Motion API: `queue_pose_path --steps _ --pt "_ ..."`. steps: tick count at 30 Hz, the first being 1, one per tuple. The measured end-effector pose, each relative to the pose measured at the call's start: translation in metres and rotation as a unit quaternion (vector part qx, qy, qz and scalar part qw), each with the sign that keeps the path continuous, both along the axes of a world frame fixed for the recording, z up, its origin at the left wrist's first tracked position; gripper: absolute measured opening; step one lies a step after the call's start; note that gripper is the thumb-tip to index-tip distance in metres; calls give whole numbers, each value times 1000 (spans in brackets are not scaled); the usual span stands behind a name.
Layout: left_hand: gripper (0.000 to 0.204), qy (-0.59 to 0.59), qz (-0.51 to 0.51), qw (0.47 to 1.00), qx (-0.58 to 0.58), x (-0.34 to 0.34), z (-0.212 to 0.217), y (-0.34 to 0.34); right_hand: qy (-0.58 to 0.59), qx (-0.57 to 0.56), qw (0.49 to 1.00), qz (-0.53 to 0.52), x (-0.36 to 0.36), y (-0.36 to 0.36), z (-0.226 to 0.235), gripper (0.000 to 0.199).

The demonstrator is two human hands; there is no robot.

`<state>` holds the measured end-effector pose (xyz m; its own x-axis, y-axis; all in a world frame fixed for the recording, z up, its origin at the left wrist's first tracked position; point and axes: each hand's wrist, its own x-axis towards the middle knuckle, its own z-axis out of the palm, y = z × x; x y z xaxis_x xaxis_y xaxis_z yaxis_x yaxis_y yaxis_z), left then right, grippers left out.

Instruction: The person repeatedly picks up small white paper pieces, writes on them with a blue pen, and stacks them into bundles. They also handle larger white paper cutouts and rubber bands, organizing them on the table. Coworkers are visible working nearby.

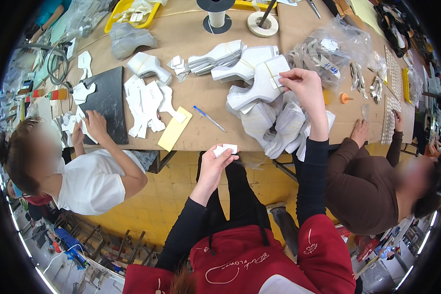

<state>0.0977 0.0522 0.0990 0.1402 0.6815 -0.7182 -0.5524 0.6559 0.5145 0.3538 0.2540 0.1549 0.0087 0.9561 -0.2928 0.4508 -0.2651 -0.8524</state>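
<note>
My left hand (211, 169) is closed on a few small white labels (226, 149), just off the table's front edge. Farther out to the right, my right hand (304, 87) pinches one small white label (275, 82). That label lies against the top of a bundle of white, flared cut pieces (264, 78) tied with a thin band. Whether it touches the bundle or hovers just over it, I cannot tell. More bundles of the same pieces (257, 120) are heaped beneath and beside it, some wrapped in clear plastic.
A blue pen (209, 119) and a yellow pad (175, 131) lie left of the bundles. Loose white pieces (144, 105) sit beside a black board (108, 103). A plastic bag (335, 49), a tape roll (262, 24) and a spool (216, 19) stand farther back. Co-workers sit on both sides.
</note>
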Motion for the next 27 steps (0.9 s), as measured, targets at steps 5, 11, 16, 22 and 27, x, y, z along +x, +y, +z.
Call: queue_pose_path --steps 5,11,16,22,27 --pt "16 10 -11 1000 11 11 -2 4 -121 64 991 -2 -12 -7 0 30" --pt "14 37 -77 996 38 18 3 4 -41 164 986 6 -36 -103 -1 32" --pt "15 44 -129 987 82 31 5 6 122 -122 984 42 -52 -166 -15 13" --pt "19 53 -119 986 100 44 -3 9 48 -36 986 154 -36 -144 -10 13" --pt "20 62 -57 992 99 50 -12 25 -68 154 969 182 -36 -98 -6 10"
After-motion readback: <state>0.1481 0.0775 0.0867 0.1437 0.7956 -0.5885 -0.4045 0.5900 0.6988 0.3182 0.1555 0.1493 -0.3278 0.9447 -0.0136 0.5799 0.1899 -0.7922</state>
